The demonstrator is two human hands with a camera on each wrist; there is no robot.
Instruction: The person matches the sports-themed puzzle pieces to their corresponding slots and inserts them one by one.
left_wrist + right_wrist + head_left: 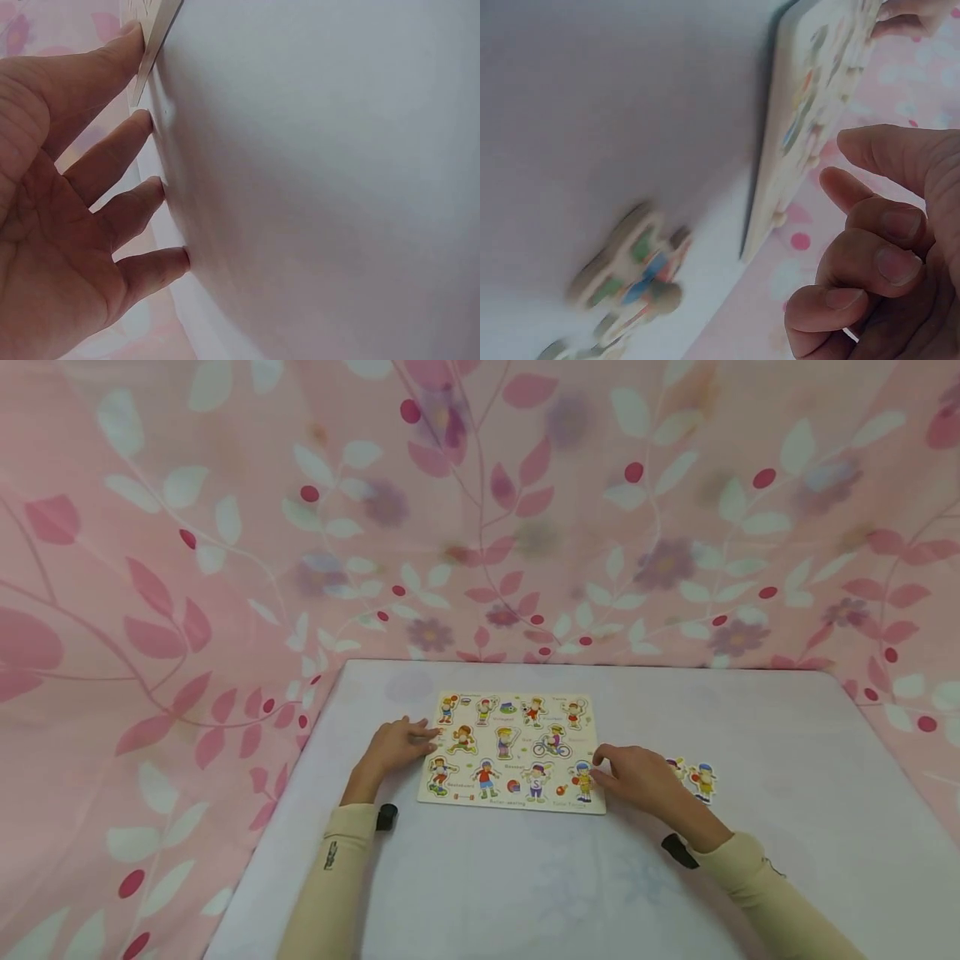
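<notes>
A wooden puzzle board (520, 792) printed with sporting figures lies on the table; small knobs show on its face in the right wrist view. My left hand (396, 747) is at its left edge, thumb touching the board and the other fingers spread with tips at the tabletop. Over the board's right edge is my right hand (637, 777), beside a puzzle piece of a figure in a blue cap (583, 781). In the right wrist view its thumb and index finger reach out with nothing between them, the other fingers curled loosely.
Just beyond my right wrist, a loose blue-capped puzzle piece (703, 783) lies on the white tablecloth (517, 885), with another piece (676, 766) partly hidden behind the hand. A pink floral curtain (480, 510) hangs behind the table.
</notes>
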